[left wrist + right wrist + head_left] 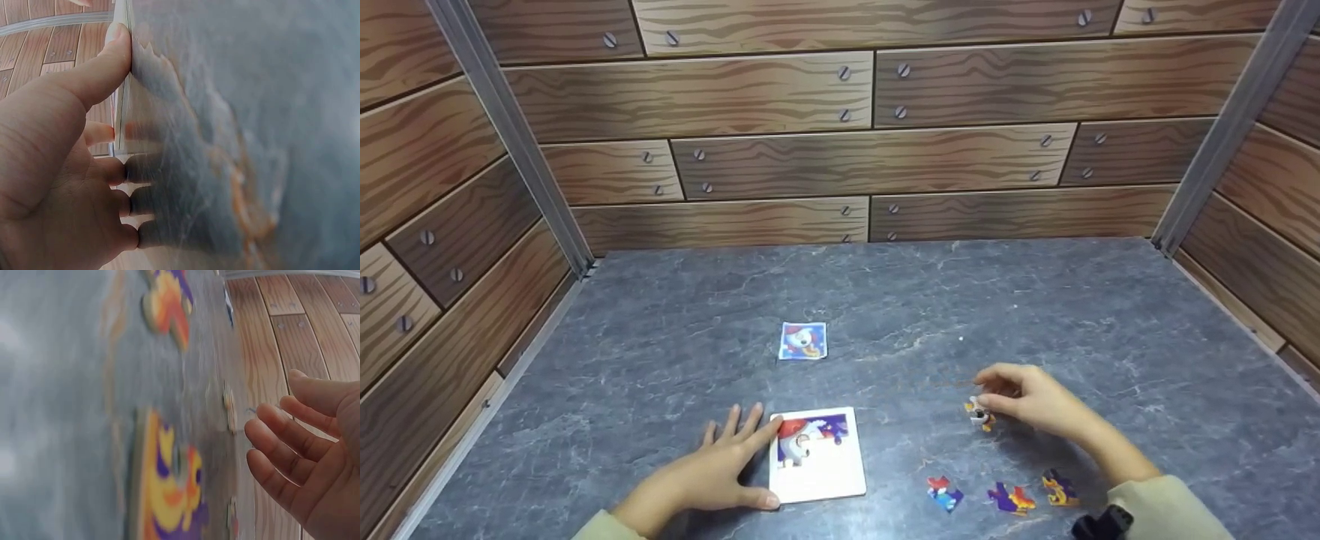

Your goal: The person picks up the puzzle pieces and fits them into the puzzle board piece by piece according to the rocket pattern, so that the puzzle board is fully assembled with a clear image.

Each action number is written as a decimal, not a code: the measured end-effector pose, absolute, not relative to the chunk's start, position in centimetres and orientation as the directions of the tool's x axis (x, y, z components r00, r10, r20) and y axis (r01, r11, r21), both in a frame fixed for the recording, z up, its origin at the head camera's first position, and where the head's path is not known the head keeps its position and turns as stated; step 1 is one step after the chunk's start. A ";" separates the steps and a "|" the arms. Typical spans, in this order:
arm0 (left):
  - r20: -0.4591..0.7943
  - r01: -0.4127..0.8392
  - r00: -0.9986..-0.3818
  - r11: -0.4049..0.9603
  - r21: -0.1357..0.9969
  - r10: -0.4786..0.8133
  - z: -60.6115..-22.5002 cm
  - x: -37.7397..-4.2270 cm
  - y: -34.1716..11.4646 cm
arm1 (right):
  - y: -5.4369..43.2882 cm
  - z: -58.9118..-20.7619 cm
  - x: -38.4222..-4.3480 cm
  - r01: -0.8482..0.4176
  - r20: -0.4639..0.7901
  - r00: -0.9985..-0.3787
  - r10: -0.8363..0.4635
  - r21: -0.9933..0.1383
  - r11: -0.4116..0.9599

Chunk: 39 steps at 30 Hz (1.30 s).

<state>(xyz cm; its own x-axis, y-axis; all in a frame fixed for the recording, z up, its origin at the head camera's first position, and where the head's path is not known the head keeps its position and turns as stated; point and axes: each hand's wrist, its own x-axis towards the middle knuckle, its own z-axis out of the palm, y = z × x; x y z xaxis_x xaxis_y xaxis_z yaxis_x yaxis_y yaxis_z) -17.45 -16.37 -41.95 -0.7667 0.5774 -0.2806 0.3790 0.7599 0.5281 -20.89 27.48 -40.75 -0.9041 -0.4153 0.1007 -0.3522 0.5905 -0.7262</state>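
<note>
My left hand point(720, 469) lies with its fingers spread beside a white puzzle board point(825, 480). Its thumb and index finger touch the board's left edge; the left wrist view shows the thumb point(115, 53) pressing there. Joined pieces forming part of a white dog in a red hat point(799, 442) fill the board's upper area. To the right, my right hand point(1027, 397) hovers with bent fingers by a white and orange puzzle piece point(979, 416). In the right wrist view that hand point(315, 444) has nothing between its fingers and is apart from the tabletop.
Three loose pieces lie front right: a red and blue piece point(944, 493), a purple and red piece point(1011, 498) and a yellow and purple piece point(1060, 489). Behind the board lies a small dog picture card point(803, 341). Wood-patterned walls point(780, 90) enclose the grey table point(697, 300).
</note>
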 end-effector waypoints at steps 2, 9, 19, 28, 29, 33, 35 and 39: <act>-0.278 0.378 -0.765 0.755 0.536 0.581 -42.0 -17.5 -16.4 | 27.8 -40.8 -21.0 -0.349 0.099 -0.907 -0.408 -0.719 0.601; -0.290 0.369 -0.767 0.763 0.530 0.572 -41.9 -17.5 -16.3 | 28.5 -41.1 -21.4 -0.368 0.062 -0.883 -0.465 -0.705 0.606; -0.289 0.371 -0.769 0.767 0.523 0.570 -41.9 -17.5 -16.1 | 28.7 -41.2 -21.8 -0.437 0.046 -0.845 -0.532 -0.632 0.640; -0.284 0.380 -0.767 0.764 0.522 0.576 -41.8 -17.5 -16.2 | 28.5 -41.5 -21.9 -0.488 0.064 -0.829 -0.555 -0.566 0.664; -0.280 0.382 -0.766 0.760 0.526 0.579 -41.8 -17.5 -16.2 | 28.5 -41.5 -21.9 -0.489 0.063 -0.830 -0.555 -0.563 0.667; -0.268 0.386 -0.764 0.749 0.538 0.587 -41.9 -17.4 -16.3 | 28.5 -41.4 -22.0 -0.489 0.057 -0.829 -0.557 -0.557 0.671; -0.271 0.383 -0.764 0.749 0.541 0.586 -41.9 -17.4 -16.3 | 28.5 -41.4 -22.1 -0.493 0.061 -0.825 -0.561 -0.561 0.665; -0.281 0.378 -0.764 0.755 0.535 0.581 -41.9 -17.5 -16.3 | 28.6 -41.5 -22.0 -0.505 0.075 -0.819 -0.568 -0.565 0.653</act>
<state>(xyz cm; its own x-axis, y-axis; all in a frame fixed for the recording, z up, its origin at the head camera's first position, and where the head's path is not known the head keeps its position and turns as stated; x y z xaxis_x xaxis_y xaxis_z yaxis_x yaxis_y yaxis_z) -17.48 -16.31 -41.89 -0.7638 0.5812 -0.2807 0.3781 0.7554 0.5352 -22.03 28.61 -41.48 -0.8193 -0.5684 0.0751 -0.5045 0.6525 -0.5654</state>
